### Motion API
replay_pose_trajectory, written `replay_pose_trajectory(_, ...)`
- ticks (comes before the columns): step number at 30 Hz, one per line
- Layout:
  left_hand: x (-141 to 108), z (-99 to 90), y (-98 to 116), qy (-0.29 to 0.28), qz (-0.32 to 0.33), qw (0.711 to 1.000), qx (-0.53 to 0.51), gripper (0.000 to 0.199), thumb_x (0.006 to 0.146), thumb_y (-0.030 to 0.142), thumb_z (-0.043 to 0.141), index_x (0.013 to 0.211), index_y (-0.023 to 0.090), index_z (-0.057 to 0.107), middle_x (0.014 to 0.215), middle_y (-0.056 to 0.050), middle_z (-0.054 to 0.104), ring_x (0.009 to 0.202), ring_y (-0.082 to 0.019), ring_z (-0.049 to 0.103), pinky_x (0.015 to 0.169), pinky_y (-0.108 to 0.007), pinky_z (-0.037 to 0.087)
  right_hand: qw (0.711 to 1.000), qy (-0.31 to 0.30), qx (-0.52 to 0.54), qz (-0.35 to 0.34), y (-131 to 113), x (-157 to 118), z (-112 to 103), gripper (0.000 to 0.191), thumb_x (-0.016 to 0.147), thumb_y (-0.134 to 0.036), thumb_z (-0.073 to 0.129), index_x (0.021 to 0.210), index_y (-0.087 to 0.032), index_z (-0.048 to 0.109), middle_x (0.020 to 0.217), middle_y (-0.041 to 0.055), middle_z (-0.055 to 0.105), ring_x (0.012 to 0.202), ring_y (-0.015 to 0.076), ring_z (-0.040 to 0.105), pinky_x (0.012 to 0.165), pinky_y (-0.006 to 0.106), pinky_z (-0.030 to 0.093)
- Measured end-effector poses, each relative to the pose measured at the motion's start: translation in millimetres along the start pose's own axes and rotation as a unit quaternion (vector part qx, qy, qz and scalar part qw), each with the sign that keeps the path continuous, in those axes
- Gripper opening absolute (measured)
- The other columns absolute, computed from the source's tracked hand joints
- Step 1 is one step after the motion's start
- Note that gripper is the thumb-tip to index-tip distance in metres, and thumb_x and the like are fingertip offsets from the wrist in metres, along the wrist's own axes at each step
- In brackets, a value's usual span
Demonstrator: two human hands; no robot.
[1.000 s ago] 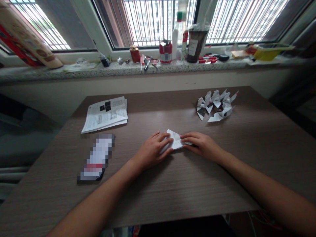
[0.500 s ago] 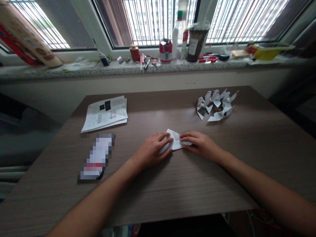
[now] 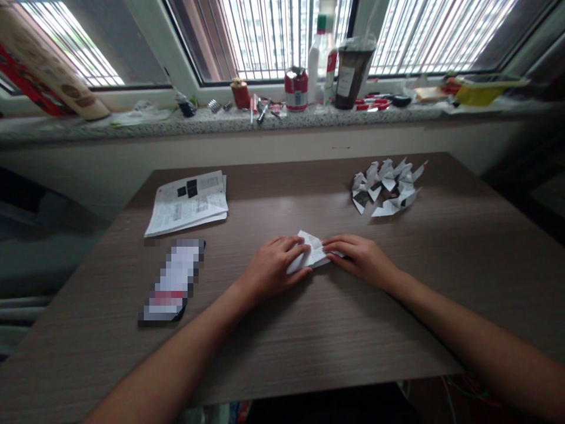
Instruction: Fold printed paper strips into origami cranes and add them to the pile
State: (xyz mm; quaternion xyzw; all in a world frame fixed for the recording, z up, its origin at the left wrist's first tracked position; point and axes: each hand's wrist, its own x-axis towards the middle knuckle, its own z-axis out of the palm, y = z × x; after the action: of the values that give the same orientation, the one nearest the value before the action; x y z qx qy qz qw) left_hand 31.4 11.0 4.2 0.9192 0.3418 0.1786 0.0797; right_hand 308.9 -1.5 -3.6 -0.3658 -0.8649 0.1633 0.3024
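A small white sheet of folded paper [image 3: 314,253] lies on the brown table, creased and with a pointed top corner. My left hand [image 3: 276,268] covers its left part, fingers curled over the top and the thumb along the lower edge. At the paper's right end, my right hand [image 3: 359,256] grips it between the fingertips and thumb. The fingers hide both ends of the paper, so its full shape cannot be made out.
Several folded paper figures [image 3: 386,185] stand in a ring at the table's back right. A stack of printed sheets [image 3: 189,203] lies back left, with a blurred-out phone [image 3: 172,282] before it. Along the windowsill [image 3: 212,125] are a can [image 3: 296,88], bottles and a drink cup [image 3: 352,76].
My left thumb has slid slightly to the right along the lower edge of the paper. The paper has turned a little, its lower right edge now tilting upward. Both hands stay on it.
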Motion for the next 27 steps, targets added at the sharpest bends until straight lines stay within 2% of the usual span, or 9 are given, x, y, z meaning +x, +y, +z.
replay_pose_trajectory(4,1,0.3,3,0.013,-0.012,1.0,0.003,0.031,0.099,0.035,0.064,0.126,0.019,0.066,0.134,-0.013,0.068,0.12,-0.031,0.067,0.106,-0.05,0.054,1.0,0.007,0.009,0.014,-2,1,2,0.02,0.104,-0.027,0.059,0.117,-0.022,0.073,0.117,0.0094,0.076,0.108,0.0229,0.072,0.095,0.041,0.059)
replay_pose_trajectory(8,1,0.9,5,0.028,-0.023,0.999,0.002,0.02,0.102,0.029,0.058,0.113,0.02,0.072,0.133,-0.012,0.07,0.112,-0.027,0.071,0.092,-0.042,0.061,1.0,0.013,0.011,0.012,-2,0,3,0.021,0.104,-0.028,0.059,0.121,-0.023,0.071,0.119,0.0088,0.075,0.109,0.0233,0.071,0.095,0.041,0.06)
replay_pose_trajectory(12,1,0.1,3,0.056,-0.05,0.997,0.025,0.022,0.104,0.029,0.056,0.11,0.021,0.075,0.114,-0.009,0.075,0.094,-0.023,0.074,0.079,-0.035,0.062,0.999,0.032,-0.018,0.021,-4,-4,-4,0.029,0.104,-0.028,0.059,0.132,-0.026,0.066,0.128,0.0106,0.069,0.115,0.026,0.068,0.098,0.046,0.059)
replay_pose_trajectory(17,1,-3.9,5,0.071,-0.072,0.995,0.011,0.022,0.105,0.028,0.054,0.111,0.021,0.074,0.108,-0.007,0.076,0.089,-0.021,0.073,0.075,-0.031,0.06,0.984,0.113,-0.132,0.045,-14,-14,-18,0.042,0.099,-0.03,0.065,0.141,-0.03,0.062,0.123,0.0142,0.063,0.11,0.0315,0.064,0.094,0.051,0.06)
replay_pose_trajectory(19,1,-5.3,6,0.074,-0.079,0.994,-0.001,0.022,0.106,0.027,0.053,0.112,0.021,0.074,0.108,-0.006,0.077,0.087,-0.021,0.073,0.075,-0.031,0.06,0.984,0.094,-0.146,0.039,-20,-17,-19,0.05,0.101,-0.028,0.064,0.15,-0.031,0.054,0.121,0.0137,0.065,0.109,0.0313,0.065,0.094,0.051,0.059)
replay_pose_trajectory(23,1,-7.0,9,0.08,-0.087,0.993,-0.027,0.022,0.106,0.027,0.053,0.111,0.021,0.073,0.107,-0.006,0.076,0.088,-0.02,0.073,0.078,-0.031,0.06,0.994,-0.003,-0.111,0.02,-32,-15,-10,0.063,0.102,-0.028,0.06,0.161,-0.033,0.037,0.128,0.0121,0.067,0.112,0.0303,0.067,0.096,0.048,0.059)
replay_pose_trajectory(27,1,-8.0,11,0.093,-0.084,0.99,-0.065,0.021,0.107,0.026,0.051,0.112,0.021,0.071,0.109,-0.007,0.076,0.092,-0.021,0.073,0.082,-0.031,0.059,0.993,-0.031,-0.109,0.011,-40,-5,0,0.061,0.103,-0.025,0.059,0.16,-0.029,0.038,0.134,0.0135,0.066,0.117,0.0306,0.066,0.098,0.049,0.059)
